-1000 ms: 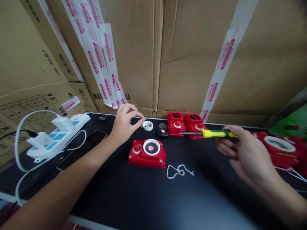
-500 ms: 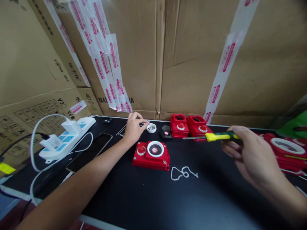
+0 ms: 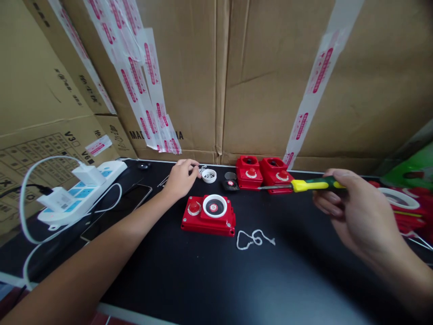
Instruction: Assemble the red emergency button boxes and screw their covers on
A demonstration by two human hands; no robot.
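My left hand (image 3: 181, 176) reaches to the back of the black table, its fingers pinched together beside a small white cap (image 3: 209, 175). What the fingertips hold is too small to make out. A red box with a red button and a white ring (image 3: 209, 215) lies just in front of that hand. My right hand (image 3: 355, 212) hovers at the right, gripping a screwdriver with a yellow and green handle (image 3: 306, 184) whose tip points left toward two red boxes (image 3: 262, 173) at the back.
A white string (image 3: 254, 239) lies in front of the red box. A small black part (image 3: 230, 185) sits by the cap. At the left are a white power strip with chargers (image 3: 79, 189) and a phone (image 3: 118, 210). Cardboard boxes (image 3: 270, 81) wall the back. More red parts (image 3: 402, 205) lie at the right.
My left hand has dropped lower and settled at the left of the white cap, fingers closing together. My right hand with the screwdriver has stayed almost in place.
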